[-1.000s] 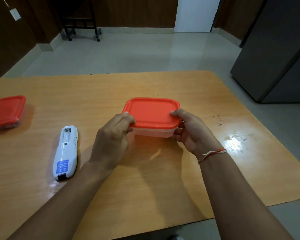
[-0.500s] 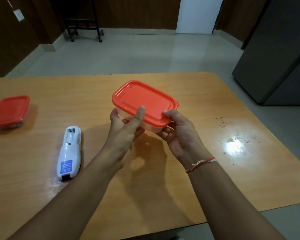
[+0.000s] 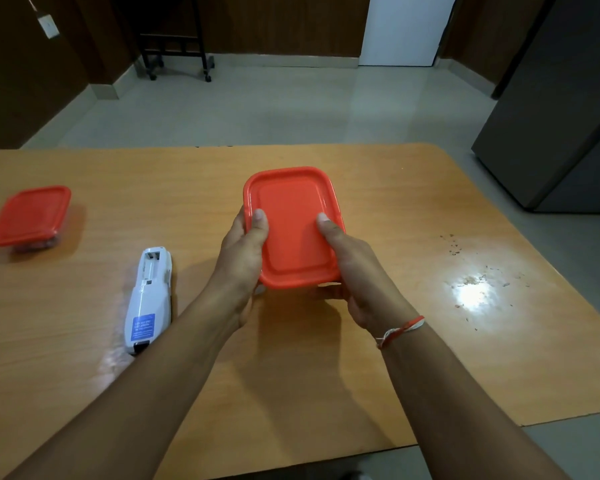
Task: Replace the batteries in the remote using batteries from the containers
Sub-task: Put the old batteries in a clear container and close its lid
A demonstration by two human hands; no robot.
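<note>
I hold a clear container with an orange lid [image 3: 293, 226] above the table's middle, its long side pointing away from me. My left hand [image 3: 241, 261] grips its left side with the thumb on the lid. My right hand [image 3: 357, 271] grips the right side, thumb also on the lid. The lid is on and what is inside is hidden. A white remote [image 3: 149, 299] lies face down to the left, its battery bay uncovered at the far end. A second orange-lidded container [image 3: 28, 214] sits shut at the far left.
The wooden table [image 3: 413, 358] has crumbs and a bright glare patch [image 3: 471, 289] on its right side. A dark cabinet [image 3: 561, 109] stands beyond the right edge, and a wheeled black stand [image 3: 174, 46] is on the floor at the back.
Both hands have lifted the container off the table and turned it, so its long side now points away from me. My thumbs now rest on the lid.
</note>
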